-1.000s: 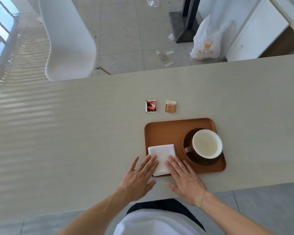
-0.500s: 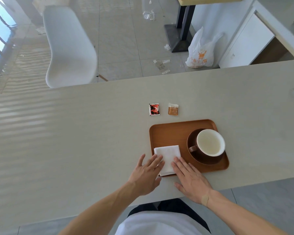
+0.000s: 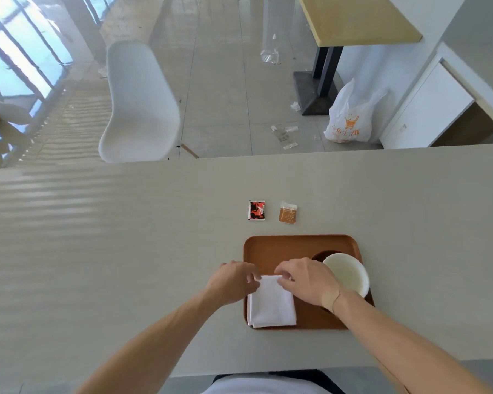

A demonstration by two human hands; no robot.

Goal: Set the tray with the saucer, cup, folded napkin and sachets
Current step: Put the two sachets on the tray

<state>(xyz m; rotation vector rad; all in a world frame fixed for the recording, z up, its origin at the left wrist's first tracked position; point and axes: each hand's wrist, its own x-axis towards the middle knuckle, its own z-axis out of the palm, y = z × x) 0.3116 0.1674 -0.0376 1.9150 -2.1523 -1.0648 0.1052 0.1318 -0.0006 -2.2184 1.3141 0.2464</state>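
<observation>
A brown wooden tray (image 3: 282,245) lies on the pale table. On its left part rests a folded white napkin (image 3: 272,305). My left hand (image 3: 234,282) pinches the napkin's far left corner and my right hand (image 3: 305,280) pinches its far right corner. A white cup (image 3: 349,273) stands on a dark brown saucer (image 3: 322,255) on the tray's right part, partly hidden by my right wrist. Beyond the tray, a red and black sachet (image 3: 256,210) and a brown sachet (image 3: 288,213) lie side by side on the table.
The table (image 3: 111,237) stretches wide to the left and right of the tray. A white chair (image 3: 140,106) stands behind its far edge. A white plastic bag (image 3: 350,118) and scraps of litter lie on the floor beyond.
Both hands have moved forward from the napkin's near edge to its far corners and closed their fingers on it. The camera has tilted upward.
</observation>
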